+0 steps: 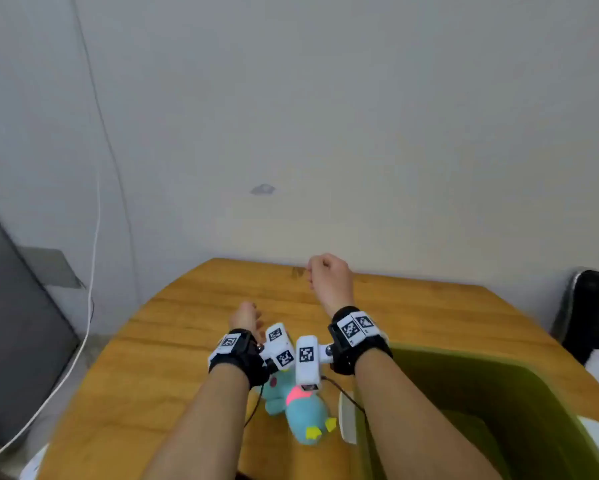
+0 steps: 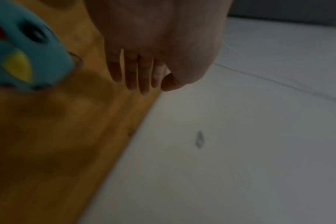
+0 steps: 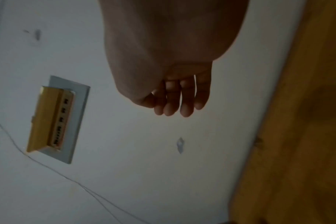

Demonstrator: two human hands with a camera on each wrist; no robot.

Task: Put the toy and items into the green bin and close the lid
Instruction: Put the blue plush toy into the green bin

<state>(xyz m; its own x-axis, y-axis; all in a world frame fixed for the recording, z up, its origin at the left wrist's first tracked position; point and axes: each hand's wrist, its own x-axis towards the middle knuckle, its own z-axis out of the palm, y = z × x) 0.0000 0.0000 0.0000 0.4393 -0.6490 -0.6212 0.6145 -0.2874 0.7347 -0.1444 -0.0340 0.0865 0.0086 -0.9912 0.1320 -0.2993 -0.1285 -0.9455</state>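
A teal plush toy with a pink patch and yellow feet lies on the wooden table, partly hidden under my wrists. In the left wrist view the toy is at the upper left. The open green bin stands at the near right, right of the toy. My left hand hovers over the table beyond the toy; its fingers are straight and hold nothing. My right hand is raised near the table's far edge, its fingers loosely curled and empty.
A white flat object leans by the bin's left wall. The wall rises just behind the table, with a socket plate on it. A white cable hangs at the left. A black chair is at the far right.
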